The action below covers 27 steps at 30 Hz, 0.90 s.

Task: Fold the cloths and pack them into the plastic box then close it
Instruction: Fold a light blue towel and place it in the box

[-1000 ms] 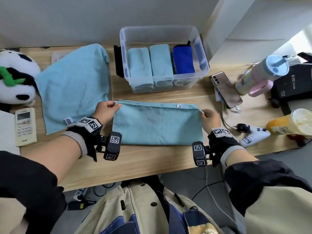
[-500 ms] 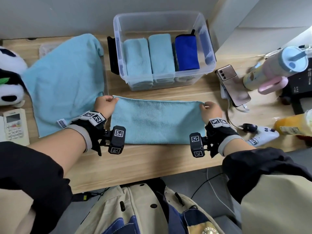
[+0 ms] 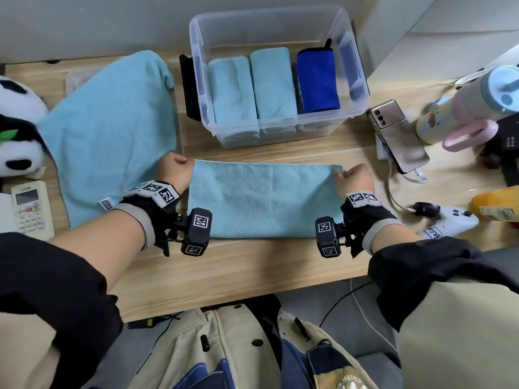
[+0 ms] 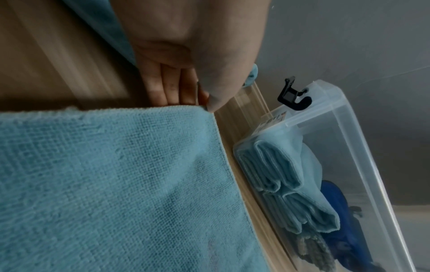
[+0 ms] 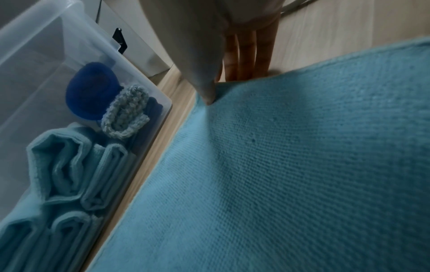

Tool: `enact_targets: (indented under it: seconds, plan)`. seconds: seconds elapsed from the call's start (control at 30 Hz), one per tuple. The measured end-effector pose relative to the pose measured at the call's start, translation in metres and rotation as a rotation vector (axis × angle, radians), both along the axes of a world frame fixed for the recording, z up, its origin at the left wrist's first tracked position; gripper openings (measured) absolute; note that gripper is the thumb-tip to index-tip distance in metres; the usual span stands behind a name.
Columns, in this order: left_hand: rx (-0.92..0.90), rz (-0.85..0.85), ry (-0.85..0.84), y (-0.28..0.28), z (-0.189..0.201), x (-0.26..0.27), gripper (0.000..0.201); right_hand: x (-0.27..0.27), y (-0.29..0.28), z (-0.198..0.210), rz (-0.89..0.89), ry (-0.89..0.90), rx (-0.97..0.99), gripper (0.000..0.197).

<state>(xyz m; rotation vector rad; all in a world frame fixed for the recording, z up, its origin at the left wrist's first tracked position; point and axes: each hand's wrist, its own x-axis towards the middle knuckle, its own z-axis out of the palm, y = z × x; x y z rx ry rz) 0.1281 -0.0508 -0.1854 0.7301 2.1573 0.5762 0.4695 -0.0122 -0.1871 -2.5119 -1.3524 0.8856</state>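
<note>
Mid-fold: left hand [image 3: 173, 173] and right hand [image 3: 354, 178] each pinch a far corner of the cloth [image 3: 264, 197] lying flat on the worktop between them, box [image 3: 362, 80] just beyond; next, fold it narrower.

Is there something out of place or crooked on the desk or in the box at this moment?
Mostly tidy. The cloth being folded lies flat and square, each hand pinching a far corner. Odd spots: the spare cloth lies askew, its far corner rumpled, and the drink bottle appears to lie on its side. Nothing looks spilled.
</note>
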Motion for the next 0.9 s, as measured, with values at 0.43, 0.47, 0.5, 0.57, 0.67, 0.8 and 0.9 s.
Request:
enact_targets:
  seconds: [0.43,0.47,0.5,0.57,0.67,0.8,0.9]
  plan:
    - [0.264,-0.315,-0.097,-0.012,0.039,0.053,0.019,-0.012,-0.049,0.026,0.147,0.301,0.092,0.011]
    - [0.259,-0.434,-0.162,-0.012,0.044,0.063,0.021,-0.017,-0.050,0.031,0.200,0.329,0.133,0.011]
    - [0.262,-0.542,-0.207,-0.012,0.052,0.073,0.027,-0.022,-0.052,0.036,0.257,0.361,0.159,0.013]
    - [0.300,-0.739,-0.221,-0.011,0.069,0.092,0.051,-0.031,-0.054,0.048,0.367,0.425,0.187,0.019]
    - [0.328,-0.953,-0.245,-0.004,0.093,0.108,0.082,-0.040,-0.054,0.070,0.551,0.485,0.170,0.021]
    - [0.307,-1.047,-0.286,0.002,0.112,0.110,0.047,-0.044,-0.052,0.100,0.650,0.550,0.146,0.019]
    - [0.400,-0.958,-0.308,-0.001,0.123,0.107,0.010,-0.044,-0.050,0.116,0.640,0.538,0.147,0.024]
